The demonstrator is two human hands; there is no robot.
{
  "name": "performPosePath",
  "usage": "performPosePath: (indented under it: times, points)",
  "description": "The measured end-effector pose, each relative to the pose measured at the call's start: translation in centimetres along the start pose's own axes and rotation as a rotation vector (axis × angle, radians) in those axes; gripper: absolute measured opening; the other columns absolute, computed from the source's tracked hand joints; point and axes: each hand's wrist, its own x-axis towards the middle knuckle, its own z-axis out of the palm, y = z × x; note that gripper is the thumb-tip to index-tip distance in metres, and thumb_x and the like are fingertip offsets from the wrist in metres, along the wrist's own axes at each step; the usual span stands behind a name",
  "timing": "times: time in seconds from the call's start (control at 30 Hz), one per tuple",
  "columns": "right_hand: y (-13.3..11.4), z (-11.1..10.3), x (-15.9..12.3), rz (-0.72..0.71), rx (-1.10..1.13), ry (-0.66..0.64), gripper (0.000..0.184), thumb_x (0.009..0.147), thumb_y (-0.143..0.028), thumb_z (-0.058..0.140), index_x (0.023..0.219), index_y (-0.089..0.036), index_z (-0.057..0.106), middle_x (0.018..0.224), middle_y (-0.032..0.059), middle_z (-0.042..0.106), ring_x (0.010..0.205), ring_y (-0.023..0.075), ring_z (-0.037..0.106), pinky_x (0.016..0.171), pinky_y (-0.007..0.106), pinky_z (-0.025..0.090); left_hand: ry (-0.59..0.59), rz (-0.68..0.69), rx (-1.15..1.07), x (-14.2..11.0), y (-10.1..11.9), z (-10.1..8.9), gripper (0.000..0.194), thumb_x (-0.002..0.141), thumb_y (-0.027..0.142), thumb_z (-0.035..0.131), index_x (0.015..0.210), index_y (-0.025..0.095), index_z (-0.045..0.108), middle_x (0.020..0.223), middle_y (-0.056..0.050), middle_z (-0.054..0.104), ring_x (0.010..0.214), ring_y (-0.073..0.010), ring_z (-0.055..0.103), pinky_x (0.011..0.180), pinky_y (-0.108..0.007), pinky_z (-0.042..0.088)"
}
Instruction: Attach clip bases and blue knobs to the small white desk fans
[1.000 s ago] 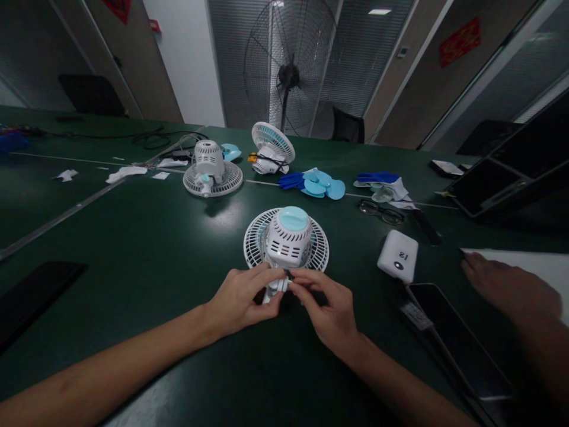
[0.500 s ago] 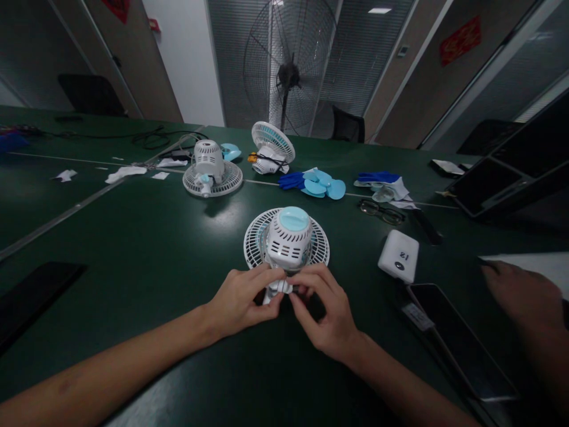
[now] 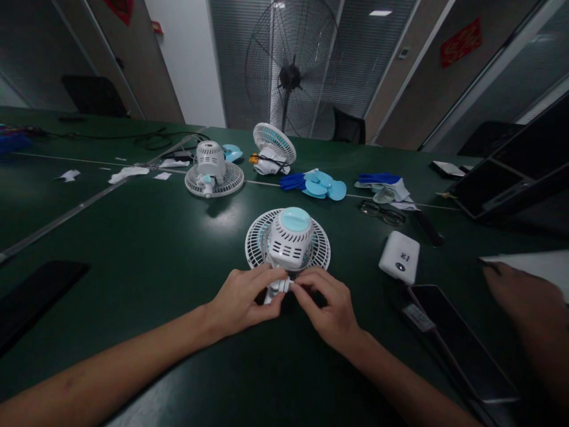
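A small white electric fan (image 3: 291, 240) lies face down on the dark green table, its round grille (image 3: 256, 243) flat and its motor housing with a light blue cap pointing up. At the near side of the housing, my left hand (image 3: 246, 296) is closed around a small white neck piece (image 3: 281, 286) of the fan, thumb below and forefinger above. My right hand (image 3: 326, 302) meets it from the right, with thumb and forefinger pinched together at the end of that piece. Whatever small part sits between the right fingertips is hidden.
Behind stand two more fans (image 3: 211, 163) (image 3: 273, 148). Light blue fan blades (image 3: 324, 185), blue-and-white gloves (image 3: 386, 188) and glasses (image 3: 382, 212) lie nearby. To the right are a white power bank (image 3: 400, 258), a phone (image 3: 460, 341) and another person's hand (image 3: 524, 296).
My right fingers have closed in tighter at the neck piece's right end, and the dark bit seen there before no longer shows. My left hand keeps its hold.
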Motion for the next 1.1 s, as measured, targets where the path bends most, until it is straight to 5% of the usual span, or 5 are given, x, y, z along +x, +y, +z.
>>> performPosePath:
  times: [0.37, 0.57, 0.83, 1.0, 1.1]
  points:
    - [0.0, 0.0, -0.5, -0.078, -0.124, -0.033, 0.028, 0.095, -0.016, 0.063, 0.122, -0.023, 0.060, 0.106, 0.0059, 0.067, 0.070, 0.0143, 0.062, 0.060, 0.029, 0.054, -0.002, 0.002, -0.008, 0.1, 0.0, -0.1, 0.028, 0.094, 0.020, 0.062, 0.121, 0.022, 0.059, 0.086, 0.002, 0.065, 0.062, -0.0106, 0.059, 0.056, -0.020, 0.048]
    - [0.7, -0.8, -0.2, -0.255, -0.324, -0.044, 0.020, 0.100, -0.019, 0.063, 0.119, -0.024, 0.068, 0.106, 0.0070, 0.075, 0.091, 0.0200, 0.074, 0.077, 0.032, 0.060, 0.011, 0.027, 0.005, 0.0, -0.2, 0.0, 0.031, 0.094, 0.023, 0.061, 0.126, 0.021, 0.057, 0.088, 0.000, 0.066, 0.063, -0.0111, 0.060, 0.057, -0.020, 0.051]
    - [-0.6, 0.3, 0.3, 0.389, 0.219, -0.150, 0.034, 0.107, -0.042, 0.050, 0.088, -0.019, 0.067, 0.062, -0.0027, 0.059, 0.049, 0.0121, 0.057, 0.042, 0.022, 0.047, 0.005, 0.006, -0.010, 0.0, -0.1, -0.1, 0.030, 0.094, 0.022, 0.061, 0.124, 0.021, 0.059, 0.086, 0.001, 0.066, 0.061, -0.0103, 0.059, 0.053, -0.019, 0.048]
    - [0.6, -1.6, 0.3, -0.220, -0.245, -0.119, 0.031, 0.096, -0.025, 0.068, 0.127, -0.022, 0.066, 0.108, 0.0079, 0.075, 0.074, 0.0160, 0.070, 0.066, 0.029, 0.058, -0.011, -0.013, -0.033, -0.2, -0.3, 0.1, 0.031, 0.094, 0.022, 0.062, 0.125, 0.022, 0.058, 0.088, 0.001, 0.065, 0.061, -0.0100, 0.059, 0.054, -0.019, 0.048]
    - [0.7, -1.8, 0.5, -0.287, -0.291, -0.123, 0.017, 0.100, -0.022, 0.064, 0.116, -0.022, 0.070, 0.104, 0.0072, 0.077, 0.083, 0.0187, 0.073, 0.072, 0.030, 0.059, -0.001, 0.009, -0.023, -0.1, -0.3, 0.1, 0.031, 0.094, 0.023, 0.063, 0.125, 0.022, 0.058, 0.088, 0.001, 0.065, 0.061, -0.0102, 0.059, 0.055, -0.020, 0.048]
